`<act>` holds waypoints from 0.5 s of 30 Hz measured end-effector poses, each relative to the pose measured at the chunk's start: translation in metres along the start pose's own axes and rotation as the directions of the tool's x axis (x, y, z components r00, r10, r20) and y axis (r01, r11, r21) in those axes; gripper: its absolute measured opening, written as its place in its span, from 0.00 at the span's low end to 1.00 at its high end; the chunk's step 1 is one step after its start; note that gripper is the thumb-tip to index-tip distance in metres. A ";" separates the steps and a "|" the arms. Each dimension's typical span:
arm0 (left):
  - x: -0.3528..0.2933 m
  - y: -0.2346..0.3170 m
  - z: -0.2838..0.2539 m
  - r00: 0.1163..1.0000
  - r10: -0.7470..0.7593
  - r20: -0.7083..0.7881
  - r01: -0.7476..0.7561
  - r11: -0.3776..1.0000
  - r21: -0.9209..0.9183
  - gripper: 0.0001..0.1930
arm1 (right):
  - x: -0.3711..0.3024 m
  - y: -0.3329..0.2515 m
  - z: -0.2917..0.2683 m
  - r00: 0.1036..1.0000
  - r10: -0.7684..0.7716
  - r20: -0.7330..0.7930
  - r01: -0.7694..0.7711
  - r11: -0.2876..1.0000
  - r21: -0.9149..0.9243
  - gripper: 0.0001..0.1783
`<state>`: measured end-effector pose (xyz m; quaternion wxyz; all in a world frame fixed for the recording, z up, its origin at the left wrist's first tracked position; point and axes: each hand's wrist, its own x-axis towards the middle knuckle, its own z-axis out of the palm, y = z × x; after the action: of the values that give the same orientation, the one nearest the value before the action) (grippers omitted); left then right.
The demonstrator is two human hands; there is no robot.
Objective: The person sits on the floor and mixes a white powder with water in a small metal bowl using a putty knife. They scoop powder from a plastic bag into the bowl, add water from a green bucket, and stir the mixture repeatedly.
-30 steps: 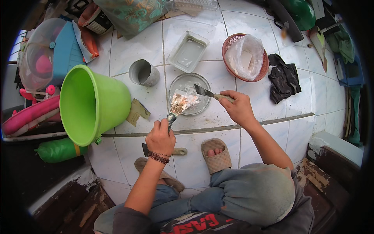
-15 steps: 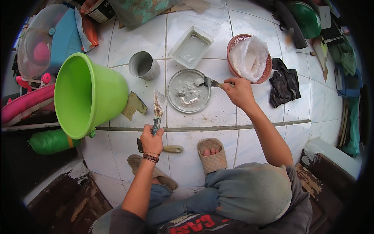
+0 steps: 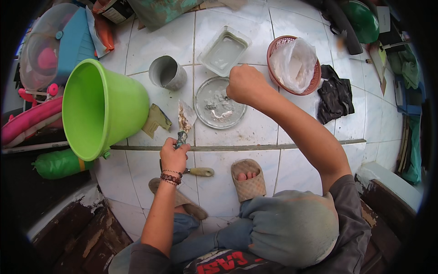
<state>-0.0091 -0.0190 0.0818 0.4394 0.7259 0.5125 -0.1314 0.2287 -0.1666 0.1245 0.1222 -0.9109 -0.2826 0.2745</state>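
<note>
right hand (image 3: 245,84) moved over dish (image 3: 205,107) (grey paste), fisted | left hand (image 3: 174,157) grips trowel (image 3: 185,119)

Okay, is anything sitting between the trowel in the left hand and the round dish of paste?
Nothing visible does. The trowel in the left hand is just left of the round dish, with only bare tile between. The right hand is over the dish's far rim.

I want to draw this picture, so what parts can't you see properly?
Head view:
- The tool in the right hand: the fist over the round glass dish hides it.
- The handle of the smeared putty knife: the left hand's grip covers it.
- The second tool's blade: under that hand; only its yellowish handle shows.
- The left sandal: leg partly covers it.
</note>
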 end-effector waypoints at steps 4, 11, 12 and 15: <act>0.004 -0.001 -0.002 0.999 -0.025 0.022 0.026 0.999 -0.038 0.14 | -0.001 -0.029 0.000 0.992 -0.093 0.085 0.100 0.992 -0.077 0.10; 0.004 0.002 -0.003 0.998 -0.046 0.034 0.047 0.998 -0.036 0.15 | 0.004 0.050 -0.009 0.992 0.127 0.013 -0.127 0.985 0.115 0.13; 0.004 0.002 -0.002 0.998 -0.044 0.035 0.045 0.998 -0.038 0.15 | 0.000 0.063 -0.007 0.983 0.179 0.038 -0.183 0.967 0.177 0.13; 0.006 0.002 -0.006 0.998 -0.038 0.043 0.040 0.999 -0.030 0.15 | -0.022 0.093 0.005 0.936 0.337 0.101 -0.344 0.820 0.457 0.14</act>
<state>-0.0062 -0.0113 0.0824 0.4588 0.7059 0.5192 -0.1473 0.2521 -0.2545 0.0947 0.2849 -0.8879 -0.0417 0.3588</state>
